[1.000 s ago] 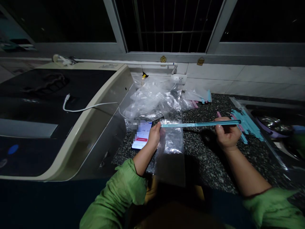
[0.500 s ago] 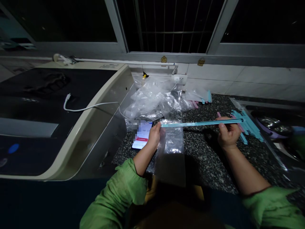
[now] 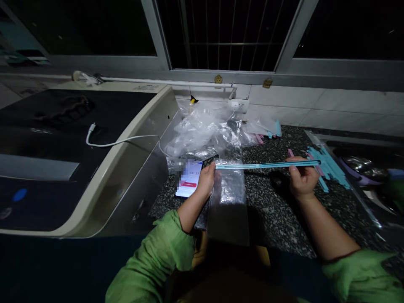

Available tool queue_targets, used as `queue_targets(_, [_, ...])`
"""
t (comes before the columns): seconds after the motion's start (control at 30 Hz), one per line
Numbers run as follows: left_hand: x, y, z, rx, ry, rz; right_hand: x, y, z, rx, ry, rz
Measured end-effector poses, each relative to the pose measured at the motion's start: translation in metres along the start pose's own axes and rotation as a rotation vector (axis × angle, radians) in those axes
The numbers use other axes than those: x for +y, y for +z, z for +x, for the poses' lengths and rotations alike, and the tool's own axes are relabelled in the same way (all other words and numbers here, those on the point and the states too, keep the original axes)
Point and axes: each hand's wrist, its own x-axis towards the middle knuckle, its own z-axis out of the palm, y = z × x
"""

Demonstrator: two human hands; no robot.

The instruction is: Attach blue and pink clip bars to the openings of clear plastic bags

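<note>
A long, thin light-blue plastic strip (image 3: 268, 165) stretches nearly level between my two hands. My left hand (image 3: 206, 180) is closed, pinching its left end. My right hand (image 3: 303, 179) is closed around the strip near its right end, whose tip sticks out past the fingers. Below the strip, right beside my left hand, a clear plastic bag (image 3: 229, 198) reaches down over the counter's front edge; I cannot tell whether my left fingers also grip it. A pile of light-blue strips (image 3: 334, 170) with some pink ones lies just right of my right hand.
A lit phone (image 3: 188, 179) lies left of my left hand. Crumpled clear bags (image 3: 202, 130) are heaped behind on the speckled counter (image 3: 268, 210). A large dark-topped appliance (image 3: 126, 168) stands at left, a white cable (image 3: 126, 139) across it. A sink (image 3: 362, 147) is at right.
The strip's right end has dipped slightly, and the strip looks a little turned, with less of its dark groove showing. Both hands keep their hold.
</note>
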Motion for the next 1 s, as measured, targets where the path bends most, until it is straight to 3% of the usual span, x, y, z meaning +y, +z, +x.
queue_targets(0.3, [0.000, 0.004, -0.001, -0.001, -0.025, 0.009, 0.001, 0.000, -0.001, -0.048, -0.123, 0.010])
queue_targets(0.8, [-0.005, 0.008, -0.002, -0.041, -0.024, -0.012, -0.006, 0.011, -0.008, -0.385, -0.105, -0.103])
queue_targets(1.0, [-0.004, 0.008, -0.003, -0.027, -0.037, 0.019, -0.011, 0.019, -0.011, -0.433, -0.164, -0.094])
